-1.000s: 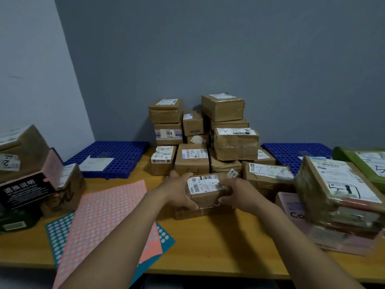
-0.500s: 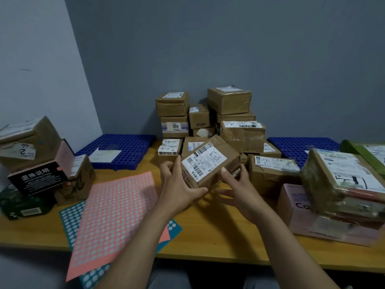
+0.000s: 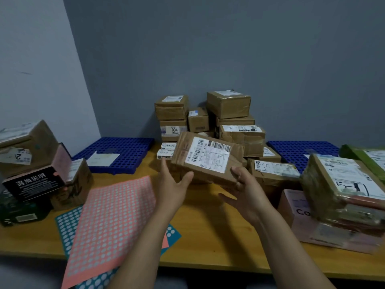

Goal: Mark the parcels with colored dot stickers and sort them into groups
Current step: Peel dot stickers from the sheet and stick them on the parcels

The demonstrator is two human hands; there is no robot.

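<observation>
While we hold one brown parcel (image 3: 206, 159) aloft over the middle of the counter (image 3: 208, 236), tilted with its white label toward us, the marking of this piece looks not yet done: no colored dot shows on any face we can see. Our left hand (image 3: 173, 184) grips its left end, thumb on the near edge, and our right hand (image 3: 248, 192) grips the right corner, fingers curled beneath. Its cardboard is creased and taped, the label scrawled with handwriting. At twelve o'clock a stack of parcels (image 3: 227, 113) sits, seemingly unmarked; a nine-o'clock cluster (image 3: 31, 155) and a three-o'clock cluster (image 3: 341, 184) may be sorted groups, though we cannot tell. At seven o'clock the pink sticker sheet (image 3: 112, 222) lies over a teal sheet (image 3: 66, 222).
</observation>
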